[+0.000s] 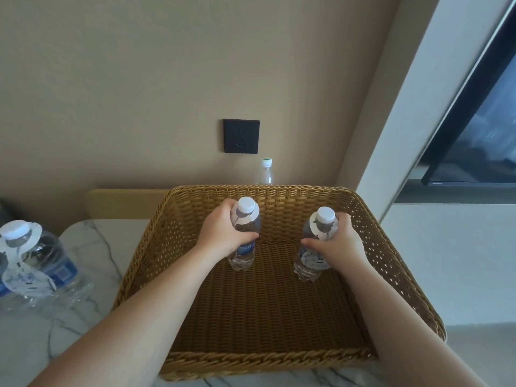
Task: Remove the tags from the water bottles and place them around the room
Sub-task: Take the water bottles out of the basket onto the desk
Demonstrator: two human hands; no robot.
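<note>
Hands both inside wicker basket [282, 356], which sits on marble worktop [92, 238] against beige wall. Left hand [223, 233] clamped around upper body of left bottle [244, 247], standing upright on basket floor near back wall; white tag [243, 215] hangs round its neck under white cap. Right hand [339, 245] clamped the same way on right bottle [311, 263], upright, also tagged [321, 229], well apart from the first. Left of basket, tagged bottles [36, 261] stand on worktop, blurry at frame edge, count unclear. Behind basket, one more bottle [265, 171] with green-topped cap pokes above rim, below black wall socket [241, 136]. Right of basket, dark window [474, 121].
</note>
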